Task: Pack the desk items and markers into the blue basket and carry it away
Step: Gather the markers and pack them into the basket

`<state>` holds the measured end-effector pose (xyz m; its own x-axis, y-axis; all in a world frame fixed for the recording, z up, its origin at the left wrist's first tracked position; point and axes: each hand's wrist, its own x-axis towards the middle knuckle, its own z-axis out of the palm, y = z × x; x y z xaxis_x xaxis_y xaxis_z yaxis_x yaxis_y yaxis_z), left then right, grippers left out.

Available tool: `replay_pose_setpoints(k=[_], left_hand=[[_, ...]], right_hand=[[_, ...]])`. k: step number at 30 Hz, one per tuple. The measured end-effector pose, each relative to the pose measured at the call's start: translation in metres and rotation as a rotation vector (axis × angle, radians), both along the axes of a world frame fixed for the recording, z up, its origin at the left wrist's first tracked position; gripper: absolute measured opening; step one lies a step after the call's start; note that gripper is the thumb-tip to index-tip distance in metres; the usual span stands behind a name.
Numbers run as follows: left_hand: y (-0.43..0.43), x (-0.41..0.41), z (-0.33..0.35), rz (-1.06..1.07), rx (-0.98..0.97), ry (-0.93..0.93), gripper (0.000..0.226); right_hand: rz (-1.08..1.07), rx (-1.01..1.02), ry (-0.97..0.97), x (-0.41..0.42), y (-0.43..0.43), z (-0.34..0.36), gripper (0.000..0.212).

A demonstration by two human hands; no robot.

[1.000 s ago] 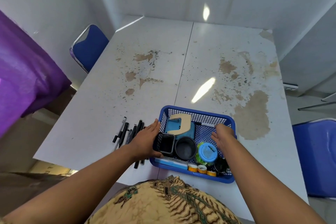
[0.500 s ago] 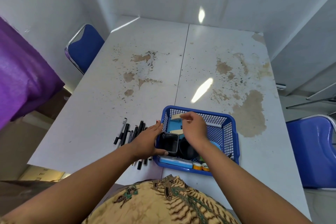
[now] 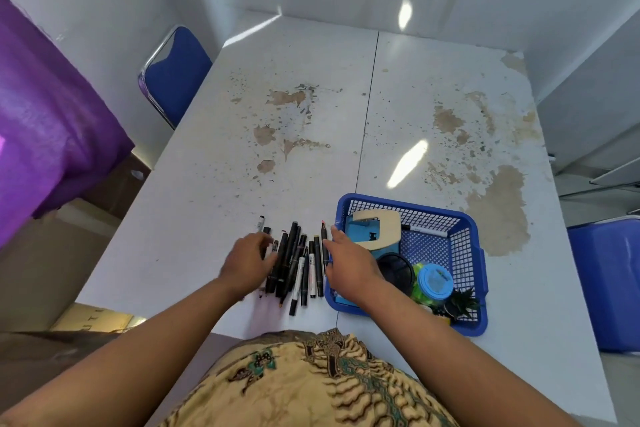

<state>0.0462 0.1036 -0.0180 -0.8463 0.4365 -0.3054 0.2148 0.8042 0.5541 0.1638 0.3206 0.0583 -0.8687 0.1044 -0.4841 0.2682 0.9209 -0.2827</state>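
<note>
Here the blue basket [image 3: 465, 246] stands on the white table [image 3: 214, 218], close to the near edge and a little toward the right edge. The markers [image 3: 298, 263] are not in it: they lie on the table in a tight row just beside the left wall of the basket, also near the near edge, with their long sides pointing toward the far edge. Most of them are black, and one or two have a white body. The left hand [image 3: 247, 260] rests on the left end of this row with the fingers stretched out and flat, so it is open and holds nothing. The right hand [image 3: 349, 262] is at the right end of the row, between the markers and the basket, also open with straight fingers that point to the far edge. Its wrist passes over the near left corner of the basket, and I cannot tell if the fingers touch the last marker. Inside the basket a tan wooden piece [image 3: 381, 229] with a notch lies on a blue box [image 3: 360, 236] in the far left part. A black cup [image 3: 396, 269] stands nearer, and beside it a round container with a light blue lid [image 3: 435, 282]. A small dark green plant [image 3: 462, 303] sits in the near right corner, and one white pen [image 3: 424, 229] lies along the far wall. The table surface has brown patches where the coating is peeled. A blue chair [image 3: 176, 76] stands at the far left corner of the table.
</note>
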Motion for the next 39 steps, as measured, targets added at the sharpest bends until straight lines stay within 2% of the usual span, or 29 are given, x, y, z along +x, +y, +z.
replay_pose_setpoints(k=[3,8,11,14,22,30,39], left_hand=[[-0.018,-0.021,-0.015,0.126,-0.101,-0.03,0.026],[-0.027,-0.051,-0.032,0.128,-0.207,-0.148,0.038],[-0.02,-0.065,-0.036,0.125,-0.227,-0.193,0.028],[-0.014,-0.073,-0.038,0.115,-0.24,-0.196,0.015],[-0.014,-0.081,-0.036,0.029,-0.3,-0.174,0.025],[-0.016,-0.081,-0.028,-0.061,-0.337,-0.124,0.014],[-0.022,-0.085,-0.02,-0.032,-0.346,-0.168,0.035]], right_hand=[[-0.026,0.011,-0.013,-0.004,-0.003,0.001,0.065],[-0.027,0.078,-0.051,-0.009,-0.008,-0.002,0.07],[-0.027,0.111,-0.073,-0.01,-0.013,-0.003,0.07],[-0.041,0.124,-0.082,-0.012,-0.016,-0.005,0.069],[-0.148,0.027,-0.068,-0.01,-0.011,-0.001,0.062],[-0.157,0.012,-0.075,-0.007,-0.007,-0.003,0.061],[-0.134,0.015,-0.074,-0.006,-0.003,-0.005,0.061]])
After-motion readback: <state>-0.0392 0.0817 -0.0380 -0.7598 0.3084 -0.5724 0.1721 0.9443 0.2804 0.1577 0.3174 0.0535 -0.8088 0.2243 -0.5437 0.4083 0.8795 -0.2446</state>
